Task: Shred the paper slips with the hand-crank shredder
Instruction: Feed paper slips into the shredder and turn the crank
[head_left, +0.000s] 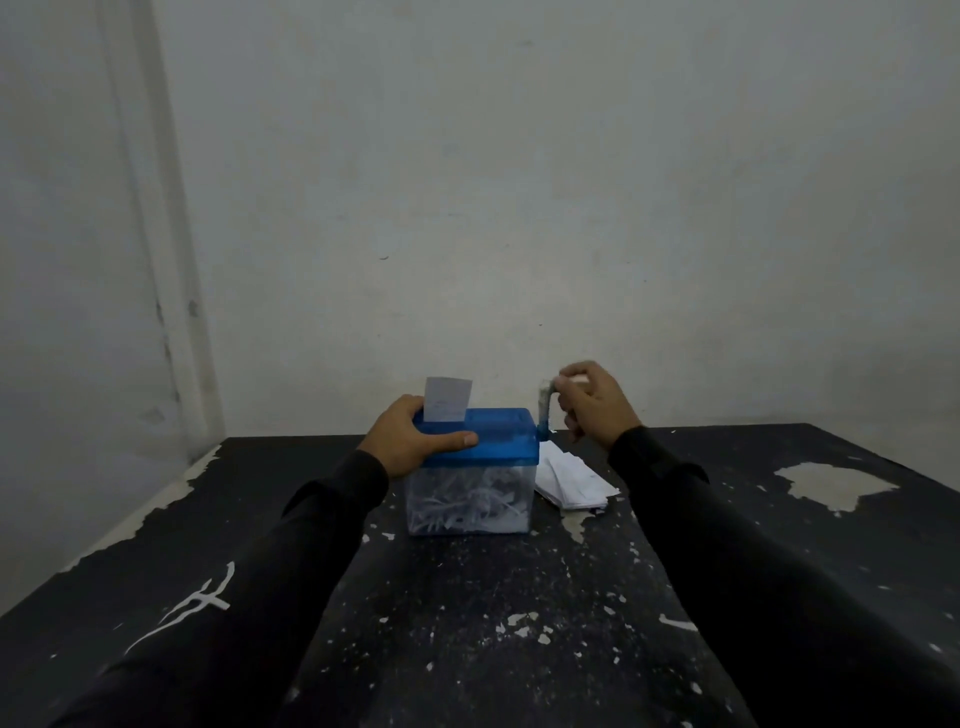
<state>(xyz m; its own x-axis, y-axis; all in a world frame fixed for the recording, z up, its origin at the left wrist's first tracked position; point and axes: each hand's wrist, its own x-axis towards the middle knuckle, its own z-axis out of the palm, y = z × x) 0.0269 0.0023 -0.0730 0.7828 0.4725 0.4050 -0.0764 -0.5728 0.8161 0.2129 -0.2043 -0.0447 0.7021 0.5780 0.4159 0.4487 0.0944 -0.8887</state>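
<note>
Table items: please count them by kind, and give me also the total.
Hand-crank shredder: 1
Paper slip standing in the shredder slot: 1
Pile of paper slips beside the shredder: 1 (slips in it cannot be counted)
Heap of shreds in the clear bin: 1
Total: 4

Your black, paint-chipped table (467, 623) carries the blue-lidded clear plastic shredder (475, 470) and, beside it, white paper slips (571, 480).

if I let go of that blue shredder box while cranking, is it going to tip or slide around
Probably yes. The shredder looks light: a thin clear plastic bin holding only paper shreds. The crank sits high on one side, so turning it likely rocks the box. The left hand gripping the lid suggests it needs steadying.
</note>
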